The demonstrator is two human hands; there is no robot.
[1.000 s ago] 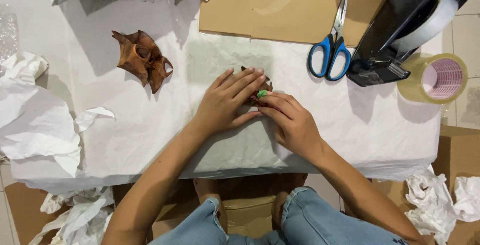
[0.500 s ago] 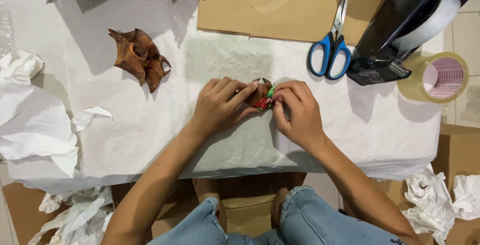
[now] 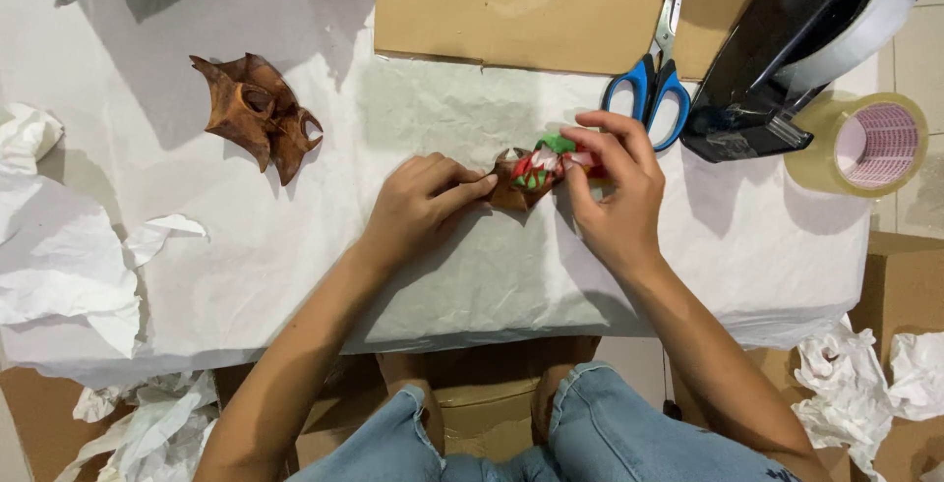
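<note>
A small carved mask (image 3: 531, 169), brown with red, green and white paint, lies on a sheet of white tissue paper (image 3: 462, 128) on the table. My left hand (image 3: 418, 209) pinches its left edge with the fingertips. My right hand (image 3: 615, 187) grips its right side, fingers curled over the green top. A second mask (image 3: 258, 113), plain brown wood with eye holes, lies apart to the left on the white paper.
Blue-handled scissors (image 3: 651, 74) rest on a cardboard sheet (image 3: 531, 5) at the back. A black tape dispenser (image 3: 787, 49) and a roll of clear tape (image 3: 865, 143) sit at right. Crumpled white paper (image 3: 59, 246) lies left and around my knees.
Both hands lay flat over the painted mask a second ago; they have lifted and turned it, and it now shows between my fingers, shifted slightly right and away.
</note>
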